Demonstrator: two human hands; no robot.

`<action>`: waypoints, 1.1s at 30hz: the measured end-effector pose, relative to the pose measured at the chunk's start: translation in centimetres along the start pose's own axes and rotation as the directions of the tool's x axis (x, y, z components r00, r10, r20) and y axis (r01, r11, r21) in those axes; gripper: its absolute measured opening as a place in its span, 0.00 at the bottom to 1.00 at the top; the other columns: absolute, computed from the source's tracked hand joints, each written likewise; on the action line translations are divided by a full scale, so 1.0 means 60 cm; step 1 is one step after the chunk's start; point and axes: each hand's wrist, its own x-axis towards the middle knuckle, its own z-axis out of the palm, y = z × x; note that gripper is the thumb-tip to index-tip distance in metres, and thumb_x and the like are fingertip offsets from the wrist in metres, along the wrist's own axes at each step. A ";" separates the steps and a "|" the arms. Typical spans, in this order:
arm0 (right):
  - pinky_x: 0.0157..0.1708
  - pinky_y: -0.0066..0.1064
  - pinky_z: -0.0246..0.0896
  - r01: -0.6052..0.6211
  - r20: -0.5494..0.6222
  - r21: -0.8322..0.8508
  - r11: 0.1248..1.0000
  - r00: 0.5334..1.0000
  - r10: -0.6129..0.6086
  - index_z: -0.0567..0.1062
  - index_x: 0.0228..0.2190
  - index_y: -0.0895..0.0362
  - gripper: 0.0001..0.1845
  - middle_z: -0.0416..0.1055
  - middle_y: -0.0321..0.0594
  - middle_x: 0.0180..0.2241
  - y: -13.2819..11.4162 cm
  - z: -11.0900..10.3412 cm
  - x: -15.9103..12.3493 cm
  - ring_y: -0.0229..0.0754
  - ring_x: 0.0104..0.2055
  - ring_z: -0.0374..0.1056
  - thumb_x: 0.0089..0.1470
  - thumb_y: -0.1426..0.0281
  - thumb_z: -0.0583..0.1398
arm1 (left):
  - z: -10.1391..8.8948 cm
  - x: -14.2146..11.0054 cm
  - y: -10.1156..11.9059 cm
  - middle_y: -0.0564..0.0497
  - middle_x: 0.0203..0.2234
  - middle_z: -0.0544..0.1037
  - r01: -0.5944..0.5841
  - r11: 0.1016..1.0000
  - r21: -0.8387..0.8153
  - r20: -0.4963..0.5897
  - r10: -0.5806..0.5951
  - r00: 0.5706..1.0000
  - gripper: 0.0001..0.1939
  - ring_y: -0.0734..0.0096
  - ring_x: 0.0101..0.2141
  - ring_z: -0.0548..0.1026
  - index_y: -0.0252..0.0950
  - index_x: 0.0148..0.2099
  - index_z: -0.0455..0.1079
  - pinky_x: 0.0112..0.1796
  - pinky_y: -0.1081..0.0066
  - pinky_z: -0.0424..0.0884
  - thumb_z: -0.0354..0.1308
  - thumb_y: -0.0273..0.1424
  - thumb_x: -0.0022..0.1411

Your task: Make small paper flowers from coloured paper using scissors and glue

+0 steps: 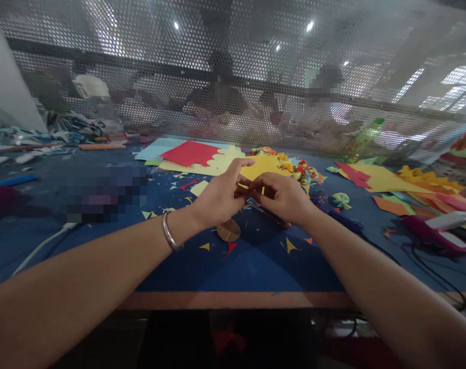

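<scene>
My left hand (223, 196), with a silver bangle at its wrist, and my right hand (284, 197) meet over the blue table. Their fingertips pinch together, and whatever is between them is too small or hidden to make out. Below my left hand lies a round brown disc (229, 230). A dark, slim object (273, 215) is partly covered by my right hand; its kind cannot be told. Just behind the fingers is a yellow sheet (261, 166). Small cut scraps, such as a yellow triangle (290, 246) and a red piece (230, 249), are scattered around.
A red sheet (190, 154) tops several coloured sheets at the back. Bunched colourful pieces (305, 171) sit behind my right hand. A white-capped bottle (102, 110) stands left, a green-capped bottle (365, 138) right. A purple tool (436, 236) with a cord lies far right. Perforated screen (256, 102) behind.
</scene>
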 end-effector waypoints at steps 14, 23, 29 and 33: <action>0.29 0.27 0.56 0.014 0.004 0.000 1.000 1.000 -0.014 0.72 0.31 0.58 0.04 0.69 0.36 0.28 -0.002 0.000 0.000 0.34 0.26 0.62 0.49 0.75 0.57 | 0.000 0.003 0.001 0.42 0.43 0.76 0.047 0.998 -0.050 0.051 -0.044 0.998 0.37 0.65 0.41 0.77 0.37 0.62 0.52 0.44 0.66 0.72 0.58 0.18 0.51; 0.30 0.27 0.57 0.017 0.032 0.001 1.000 0.999 -0.017 0.73 0.35 0.57 0.08 0.70 0.37 0.30 0.003 0.001 -0.002 0.36 0.29 0.63 0.50 0.75 0.57 | -0.005 0.007 0.002 0.43 0.41 0.77 0.063 0.993 -0.096 0.041 -0.059 0.997 0.38 0.67 0.37 0.78 0.38 0.62 0.52 0.42 0.66 0.72 0.59 0.19 0.50; 0.31 0.28 0.57 0.090 0.035 -0.017 0.996 0.995 -0.089 0.74 0.37 0.57 0.10 0.70 0.38 0.31 0.009 0.004 -0.003 0.37 0.30 0.64 0.51 0.75 0.57 | -0.008 0.006 -0.008 0.44 0.40 0.78 0.033 0.998 -0.045 0.068 -0.030 0.997 0.42 0.66 0.39 0.78 0.39 0.67 0.46 0.43 0.66 0.71 0.59 0.20 0.53; 0.30 0.28 0.57 0.102 0.025 -0.024 0.994 0.995 -0.101 0.74 0.37 0.57 0.10 0.70 0.38 0.31 0.007 0.003 -0.003 0.36 0.30 0.63 0.51 0.75 0.58 | -0.009 0.007 -0.010 0.44 0.39 0.78 0.047 0.996 -0.073 0.066 -0.043 0.997 0.42 0.65 0.39 0.78 0.37 0.66 0.46 0.43 0.65 0.71 0.59 0.20 0.52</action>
